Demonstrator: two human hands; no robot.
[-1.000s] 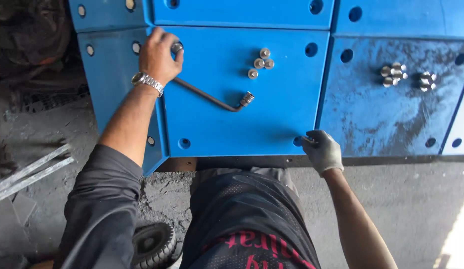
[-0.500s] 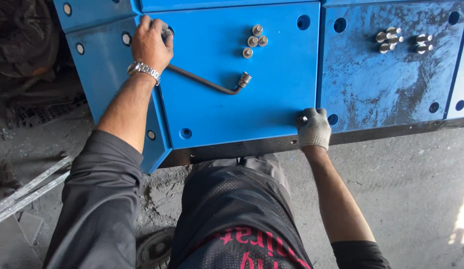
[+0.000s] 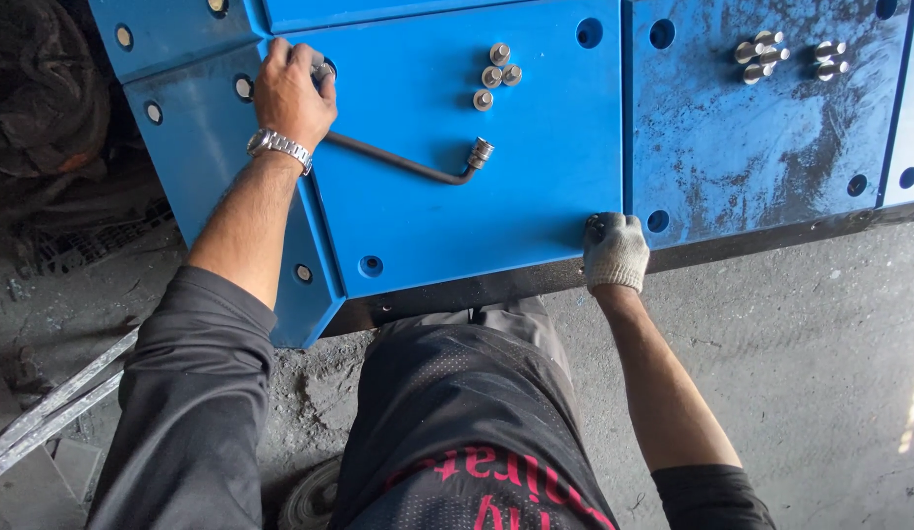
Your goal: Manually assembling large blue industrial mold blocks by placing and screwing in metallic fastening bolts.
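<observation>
L hand (image 3: 292, 90) fist-closed on bolt (image 3: 322, 71) at blue panel (image 3: 457, 226) corner; gloved R hand (image 3: 614, 250) fingers curled onto panel's lower corner.

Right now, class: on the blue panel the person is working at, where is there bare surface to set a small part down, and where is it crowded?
Free: the middle blue panel below the bent wrench, between the left hand and the gloved right hand. Crowded: the top, by the four loose bolts and the wrench; the scuffed panel also carries bolts near its top.
</observation>
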